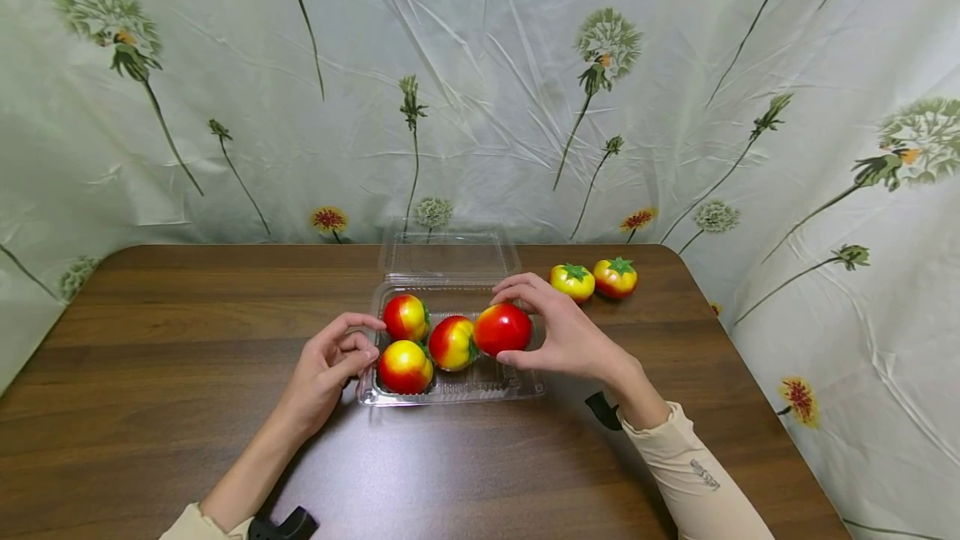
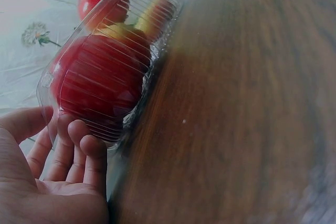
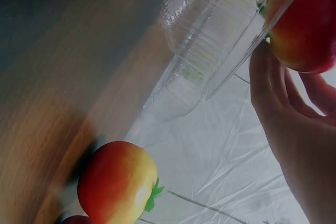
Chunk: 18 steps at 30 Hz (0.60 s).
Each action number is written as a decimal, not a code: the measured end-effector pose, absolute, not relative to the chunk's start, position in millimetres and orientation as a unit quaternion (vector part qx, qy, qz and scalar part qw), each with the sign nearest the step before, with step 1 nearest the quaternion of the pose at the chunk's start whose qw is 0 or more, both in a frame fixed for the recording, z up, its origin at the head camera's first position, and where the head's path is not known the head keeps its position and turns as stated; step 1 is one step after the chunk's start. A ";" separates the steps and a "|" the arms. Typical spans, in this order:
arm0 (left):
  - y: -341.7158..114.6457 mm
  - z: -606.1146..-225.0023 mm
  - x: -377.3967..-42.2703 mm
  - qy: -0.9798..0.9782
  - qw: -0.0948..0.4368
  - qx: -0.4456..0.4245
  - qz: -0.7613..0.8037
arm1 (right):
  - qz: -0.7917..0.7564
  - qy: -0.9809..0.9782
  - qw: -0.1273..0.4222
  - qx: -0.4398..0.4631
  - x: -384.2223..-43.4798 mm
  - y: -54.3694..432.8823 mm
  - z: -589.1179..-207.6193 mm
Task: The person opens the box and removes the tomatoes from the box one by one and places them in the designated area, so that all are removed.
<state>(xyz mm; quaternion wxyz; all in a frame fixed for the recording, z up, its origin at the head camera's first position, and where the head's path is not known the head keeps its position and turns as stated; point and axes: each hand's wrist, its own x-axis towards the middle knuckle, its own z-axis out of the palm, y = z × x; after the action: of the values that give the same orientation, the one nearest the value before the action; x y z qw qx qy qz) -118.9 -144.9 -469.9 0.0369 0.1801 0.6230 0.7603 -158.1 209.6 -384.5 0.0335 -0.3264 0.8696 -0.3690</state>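
- At R half of clear box: red fruit, gripped by R hand btwn thumb & fingers; can't tell if it touches btm.
- L hand at box's L edge — fingers bent, touching; can't tell if they pinch.
- 3 red-yellow fruits in box: 2 on L, 1 mid, beside red one.
- Lid folded back behind.
- 2 more fruits on table, R rear.

1. We log box on table, curtain behind.
2. We count three fruits inside, left to middle; fourth fruit at right half.
3. Two fruits right of box, near its rear.
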 end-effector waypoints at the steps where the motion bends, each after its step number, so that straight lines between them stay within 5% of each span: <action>1: -144.9 -470.0 -118.8 0.623 0.037 0.180 0.760 | -0.374 0.867 0.035 -0.327 -158.2 209.5 -384.4; 18: -145.2 -471.0 -119.1 0.622 0.035 0.182 0.760 | -0.409 0.852 0.046 -0.324 -159.3 210.2 -385.2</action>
<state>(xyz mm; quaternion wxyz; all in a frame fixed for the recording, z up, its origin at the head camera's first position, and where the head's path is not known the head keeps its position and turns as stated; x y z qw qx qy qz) -119.1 -145.2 -471.0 0.0345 0.1821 0.6225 0.7604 -159.3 210.2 -385.2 0.0459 -0.3237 0.8519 -0.4091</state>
